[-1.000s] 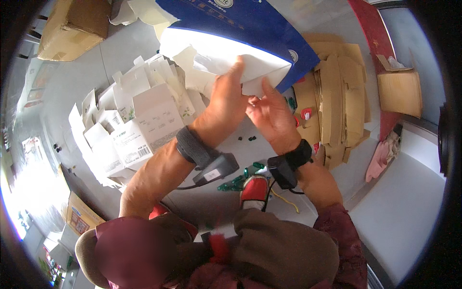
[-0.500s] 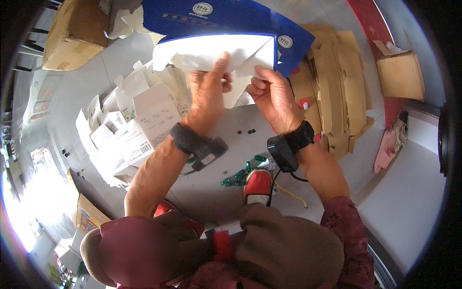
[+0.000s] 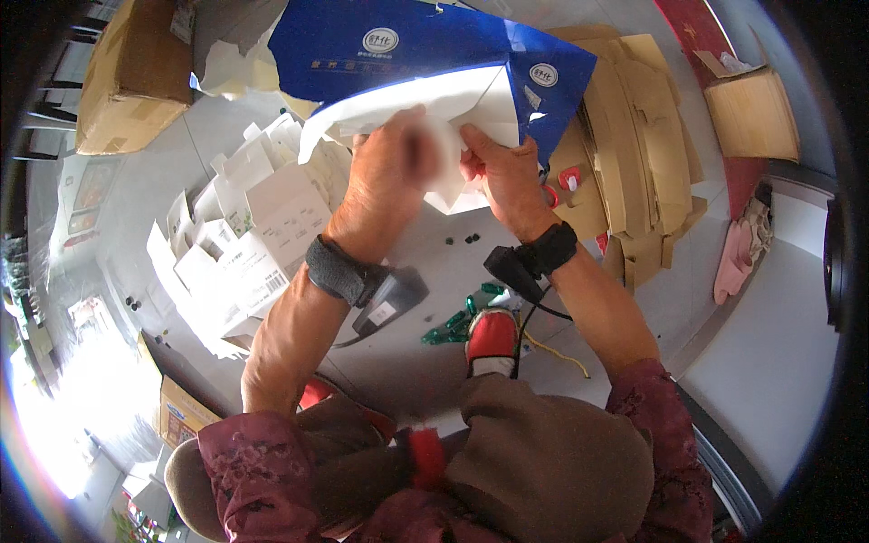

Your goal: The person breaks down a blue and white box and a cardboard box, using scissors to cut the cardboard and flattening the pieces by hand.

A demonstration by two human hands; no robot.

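Blue-and-white sheet (image 3: 489,101) pinched between right fingers (image 3: 484,145), spreading beyond their tips

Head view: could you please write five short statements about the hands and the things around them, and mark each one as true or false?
1. The right hand grips the blue-and-white sheet. True.
2. White cartons lie right of the flattened brown cardboard. False: they lie left of it.
3. Small green objects lie beside a red shoe. True.
4. The left hand looks sharp all over. False: it is partly blurred.
5. A brown box is at upper left. True.
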